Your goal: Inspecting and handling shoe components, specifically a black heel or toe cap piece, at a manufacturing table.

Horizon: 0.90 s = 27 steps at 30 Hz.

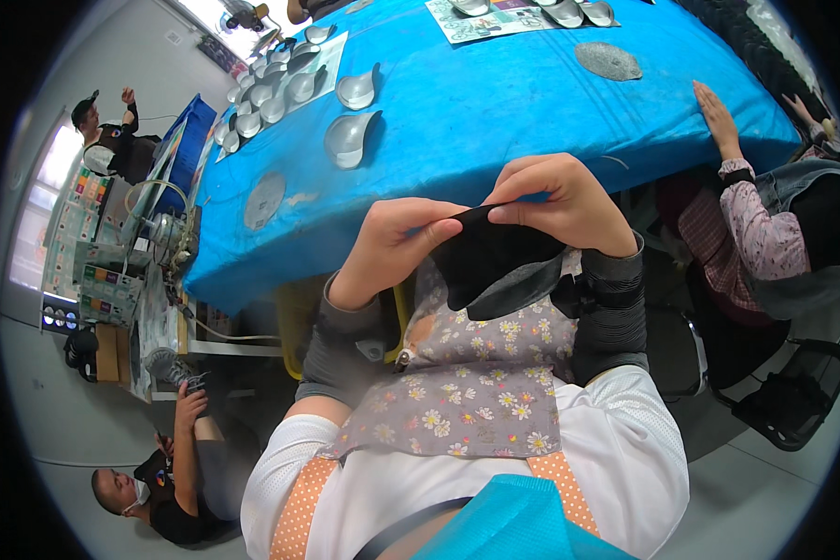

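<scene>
Between both hands hangs a black cloth piece point(481, 254), with a curved grey flap showing at its lower edge. My left hand point(397, 241) pinches its top edge between thumb and forefinger. Close beside it, my right hand point(565, 201) pinches the same edge, thumb and finger pressed together. The cloth is held in front of the table edge, above my flowered apron point(457, 401). What lies behind the cloth is hidden.
A blue-covered table point(476, 112) spreads ahead. Silver curved shells point(353, 140) cluster at its left, several more at the far edge. Grey oval pads point(609, 62) lie on it. A co-worker's hand point(717, 117) rests at the right; a folding chair point(793, 392) stands below.
</scene>
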Available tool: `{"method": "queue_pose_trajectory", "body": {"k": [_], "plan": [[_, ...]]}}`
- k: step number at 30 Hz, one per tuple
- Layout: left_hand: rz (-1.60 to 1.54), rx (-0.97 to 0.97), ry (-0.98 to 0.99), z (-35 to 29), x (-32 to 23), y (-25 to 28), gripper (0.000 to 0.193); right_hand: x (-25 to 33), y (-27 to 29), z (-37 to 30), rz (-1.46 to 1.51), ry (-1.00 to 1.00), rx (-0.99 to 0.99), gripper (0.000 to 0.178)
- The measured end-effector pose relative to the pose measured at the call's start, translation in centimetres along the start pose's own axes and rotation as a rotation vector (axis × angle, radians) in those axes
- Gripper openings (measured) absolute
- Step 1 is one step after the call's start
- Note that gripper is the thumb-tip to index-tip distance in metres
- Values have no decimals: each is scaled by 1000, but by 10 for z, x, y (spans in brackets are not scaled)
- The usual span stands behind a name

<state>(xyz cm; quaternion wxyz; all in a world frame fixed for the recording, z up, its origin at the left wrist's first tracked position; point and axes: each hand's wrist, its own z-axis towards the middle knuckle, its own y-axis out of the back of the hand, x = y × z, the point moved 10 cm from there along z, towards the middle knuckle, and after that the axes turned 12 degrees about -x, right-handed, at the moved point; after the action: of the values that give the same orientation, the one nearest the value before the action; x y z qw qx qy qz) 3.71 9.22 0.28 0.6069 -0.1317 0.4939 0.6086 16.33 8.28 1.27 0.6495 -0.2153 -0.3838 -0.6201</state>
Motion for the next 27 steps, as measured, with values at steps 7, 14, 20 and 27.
{"method": "queue_pose_trajectory", "body": {"k": [7, 14, 20, 27], "plan": [[53, 112, 375, -13, 38, -2, 17, -39, 9, 4, 257, -239, -138, 23], [-900, -529, 312, 4, 48, 24, 33, -35, -3, 9, 390, -142, -246, 52], [-843, -495, 325, 0, 45, 15, 52, -14, 4, 3, -9, 63, -488, 29], [-295, -487, 82, -5, 22, 51, 37, -26, -4, 3, 113, -160, -253, 22]]}}
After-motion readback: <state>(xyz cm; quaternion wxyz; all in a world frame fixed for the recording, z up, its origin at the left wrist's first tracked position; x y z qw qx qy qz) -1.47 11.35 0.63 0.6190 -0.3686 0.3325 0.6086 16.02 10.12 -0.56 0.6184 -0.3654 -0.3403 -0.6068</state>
